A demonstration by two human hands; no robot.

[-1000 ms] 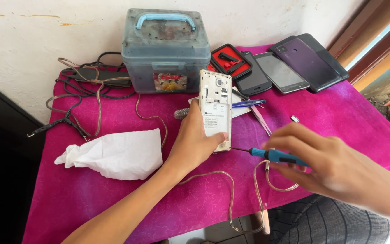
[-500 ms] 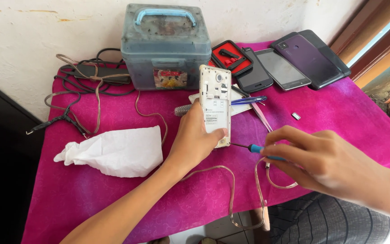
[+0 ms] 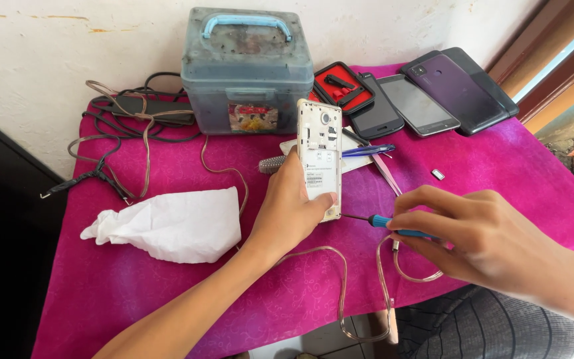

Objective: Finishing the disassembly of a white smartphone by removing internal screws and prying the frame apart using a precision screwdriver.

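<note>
White back-opened phone [image 3: 320, 156] is standing upright, grasped by the left hand [image 3: 290, 213]; the right hand [image 3: 479, 239] is pinching a slim blue-handled screwdriver [image 3: 383, 223] against its lower edge, before the closed grimy translucent plastic box [image 3: 247, 73] at the magenta tablecloth's [image 3: 167, 292] back edge.

phone [image 3: 321, 157] before box [image 3: 247, 73] | cloth [image 3: 167, 226] left | screwdriver [image 3: 383, 223] right

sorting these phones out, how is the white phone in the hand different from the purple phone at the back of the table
The white phone is held upright in the left hand, while the purple phone lies flat on the pink cloth. The white phone has its back cover off, showing inner parts, with a screwdriver held by the right hand at its lower edge; the purple phone looks closed and untouched. Both show their camera side.
</note>
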